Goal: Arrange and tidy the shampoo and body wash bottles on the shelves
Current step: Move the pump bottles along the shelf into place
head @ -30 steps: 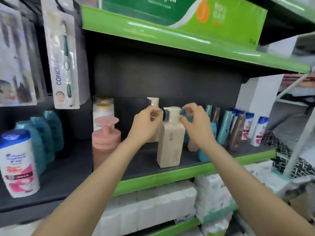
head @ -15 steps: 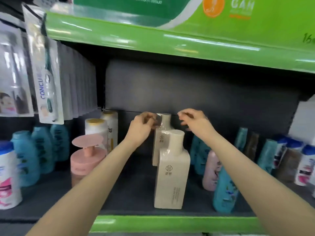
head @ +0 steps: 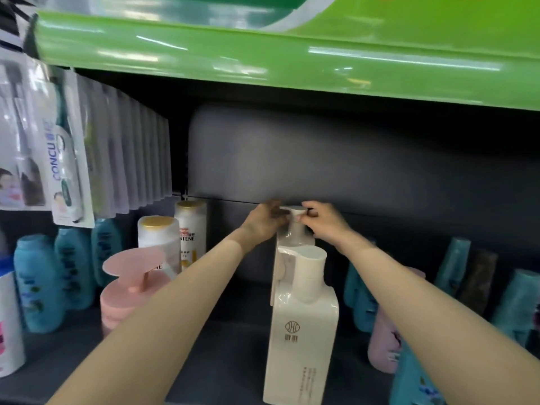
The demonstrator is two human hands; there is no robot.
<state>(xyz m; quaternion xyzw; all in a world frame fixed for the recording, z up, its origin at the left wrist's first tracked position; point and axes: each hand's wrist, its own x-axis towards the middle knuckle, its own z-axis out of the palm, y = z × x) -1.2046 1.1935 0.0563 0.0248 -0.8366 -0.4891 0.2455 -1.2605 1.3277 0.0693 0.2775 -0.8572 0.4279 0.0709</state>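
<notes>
Two bare forearms are showing, running back from the left hand (head: 264,220) and the right hand (head: 324,222); no sleeve is covering either one from wrist to elbow, and the fingers are showing slim, with short nails

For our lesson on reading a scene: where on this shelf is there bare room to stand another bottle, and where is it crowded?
Bare shelf floor lies between the pink pump bottle and the front cream bottle, under the left forearm. The teal bottles at the left and at the right are crowded. Both hands grip the rear cream bottle's pump.
</notes>
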